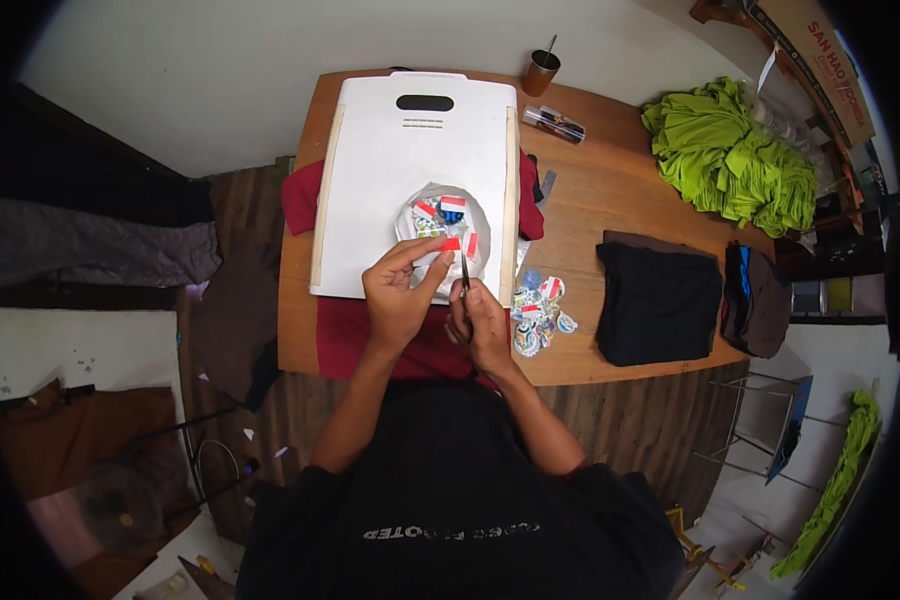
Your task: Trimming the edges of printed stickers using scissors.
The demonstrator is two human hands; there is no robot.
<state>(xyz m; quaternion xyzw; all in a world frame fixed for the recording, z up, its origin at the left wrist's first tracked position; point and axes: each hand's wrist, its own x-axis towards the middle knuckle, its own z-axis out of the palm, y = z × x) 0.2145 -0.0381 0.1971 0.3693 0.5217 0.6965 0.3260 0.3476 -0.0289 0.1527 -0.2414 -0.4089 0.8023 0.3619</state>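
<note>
Over a white container, left fingers pinch a small, flat red piece and right fingers a dark tool.

- Left hand pinching a red-and-white piece over a white container
- Right hand gripping dark scissors beside it
- Lime-green cloth heaped on wooden table

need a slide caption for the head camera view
Left hand holding a red-and-white piece, right hand holding scissors, at a round white container of colourful pieces on a white board.
</note>
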